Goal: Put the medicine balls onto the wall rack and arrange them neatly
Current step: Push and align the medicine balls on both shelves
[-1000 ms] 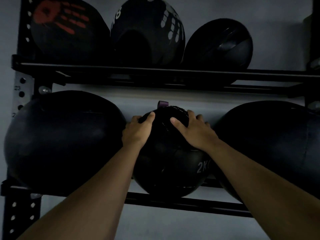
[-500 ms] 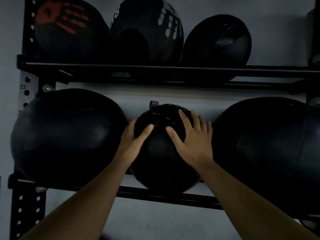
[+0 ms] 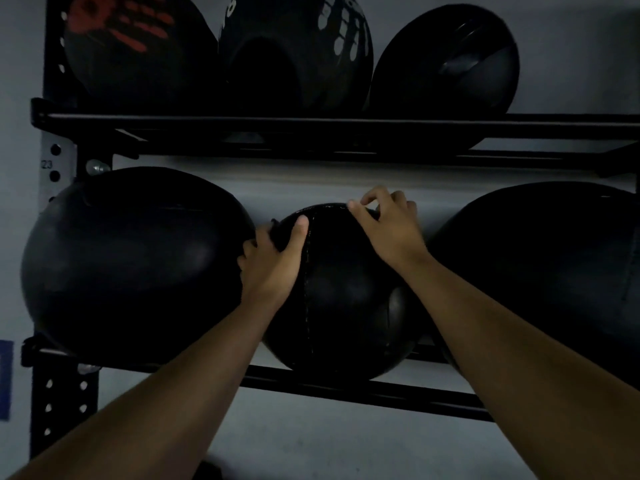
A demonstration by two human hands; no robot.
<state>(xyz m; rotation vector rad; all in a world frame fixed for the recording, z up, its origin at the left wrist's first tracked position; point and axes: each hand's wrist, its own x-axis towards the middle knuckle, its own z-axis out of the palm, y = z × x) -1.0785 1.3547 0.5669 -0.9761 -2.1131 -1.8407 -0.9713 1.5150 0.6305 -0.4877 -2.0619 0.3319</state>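
Observation:
A small black medicine ball sits on the lower rail of the black wall rack, between a large black ball on the left and another large black ball on the right. My left hand grips its upper left side, thumb across the stitched seam. On the ball's top right rests my right hand, its fingertips curled over the crest. The upper shelf holds a ball with a red handprint, one with a white handprint and a plain ball.
A perforated black upright carries the rack at the left, against a pale wall. The upper shelf has room at its right end. Something blue shows at the left edge.
The small ball has been turned so its seam now runs vertically. My left hand slid up onto its top left and my right hand moved from its front to its top right.

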